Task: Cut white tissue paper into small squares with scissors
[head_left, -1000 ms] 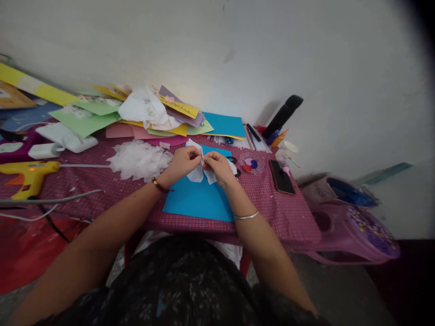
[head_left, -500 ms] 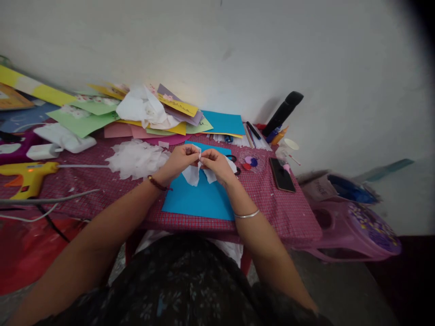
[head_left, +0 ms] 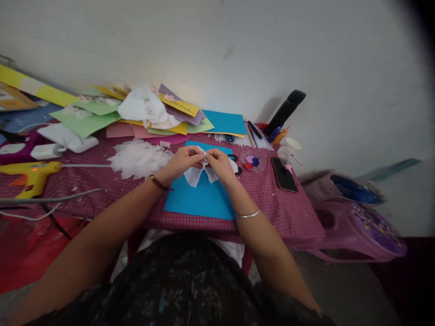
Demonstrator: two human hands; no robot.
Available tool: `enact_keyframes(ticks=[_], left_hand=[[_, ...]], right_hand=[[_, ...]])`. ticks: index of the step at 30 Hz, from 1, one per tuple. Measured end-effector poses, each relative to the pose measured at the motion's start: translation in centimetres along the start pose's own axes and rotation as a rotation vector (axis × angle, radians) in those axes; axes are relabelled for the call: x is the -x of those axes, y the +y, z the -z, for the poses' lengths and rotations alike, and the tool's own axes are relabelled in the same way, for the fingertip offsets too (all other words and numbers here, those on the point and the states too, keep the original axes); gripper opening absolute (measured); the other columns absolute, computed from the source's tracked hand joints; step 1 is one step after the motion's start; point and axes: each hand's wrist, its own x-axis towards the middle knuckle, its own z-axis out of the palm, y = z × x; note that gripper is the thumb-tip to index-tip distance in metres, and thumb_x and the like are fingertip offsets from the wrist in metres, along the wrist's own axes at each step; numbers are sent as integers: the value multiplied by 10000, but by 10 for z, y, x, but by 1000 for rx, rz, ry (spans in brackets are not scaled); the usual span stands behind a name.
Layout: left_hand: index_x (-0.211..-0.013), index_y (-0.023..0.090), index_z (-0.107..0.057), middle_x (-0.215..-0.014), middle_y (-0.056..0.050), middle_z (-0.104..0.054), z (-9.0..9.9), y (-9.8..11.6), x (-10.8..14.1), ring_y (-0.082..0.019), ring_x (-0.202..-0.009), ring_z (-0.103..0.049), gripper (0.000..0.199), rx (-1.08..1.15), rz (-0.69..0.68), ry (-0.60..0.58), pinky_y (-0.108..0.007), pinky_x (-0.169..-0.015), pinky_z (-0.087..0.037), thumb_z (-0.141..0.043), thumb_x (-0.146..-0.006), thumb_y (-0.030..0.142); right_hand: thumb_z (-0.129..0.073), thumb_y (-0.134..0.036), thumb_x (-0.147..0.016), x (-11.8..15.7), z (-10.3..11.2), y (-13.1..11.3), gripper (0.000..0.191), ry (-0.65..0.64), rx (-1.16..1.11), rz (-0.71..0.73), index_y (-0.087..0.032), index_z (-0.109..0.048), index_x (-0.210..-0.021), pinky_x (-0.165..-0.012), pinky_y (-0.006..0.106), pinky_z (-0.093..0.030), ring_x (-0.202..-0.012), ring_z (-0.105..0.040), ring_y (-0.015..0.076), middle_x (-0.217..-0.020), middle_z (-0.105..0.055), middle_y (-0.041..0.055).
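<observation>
A piece of thin white paper (head_left: 193,175) is pinched between both my hands, gathered at the fingertips with loose ends hanging below. My left hand (head_left: 184,161) closes on it from the left; my right hand (head_left: 220,164) closes on it from the right. Under them lies a blue sheet of card (head_left: 200,201) on the checked tablecloth. Dark scissor handles (head_left: 239,171) show in part beside my right hand. A heap of white paper pieces (head_left: 139,158) lies to the left of my left hand.
A yellow glue gun (head_left: 32,174) with a glue stick lies at left, near cables and a white adapter (head_left: 70,137). Coloured cards (head_left: 86,122) and crumpled white paper (head_left: 146,108) are piled along the wall. A phone (head_left: 284,174) and a small clear tray (head_left: 253,161) sit at right.
Both hands stay pinched on the white paper, and their fingertips have shifted slightly against each other. The whole view has moved a little; the table items lie as before.
</observation>
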Motion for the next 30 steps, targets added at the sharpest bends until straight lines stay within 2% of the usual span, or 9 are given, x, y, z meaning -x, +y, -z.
enact_keyframes(ticks=[9,17,22,30], left_hand=[[-697,152,-633,-675,-5,-652,0,-5,1,-104,-600,-614,127,-93,-55,19,-217,-574,-529,-699,-727,257],[-659,131,-637,-618,-30,-664,0,2,1,-102,-527,-616,143,96,129,21,-238,-553,-528,-675,-772,209],[-644,137,-631,-588,-27,-659,0,4,3,-104,-508,-616,153,80,126,14,-222,-528,-518,-720,-735,223],[-631,134,-614,-594,-30,-661,2,8,4,-115,-497,-625,156,46,131,-13,-218,-519,-512,-693,-719,236]], right_hand=[[-673,-363,-728,-1,1,1,164,13,-12,4,-220,-595,-710,-590,278,-431,-592,-523,134,-628,-581,-33],[-689,-375,-714,-3,3,3,189,-13,-18,16,-220,-586,-682,-573,279,-416,-569,-513,130,-606,-578,-33],[-675,-381,-725,-2,2,1,192,-32,20,39,-214,-588,-685,-566,277,-416,-550,-508,125,-603,-569,-33],[-644,-376,-728,-3,3,3,192,-58,106,90,-215,-549,-682,-557,260,-411,-555,-502,125,-606,-559,-39]])
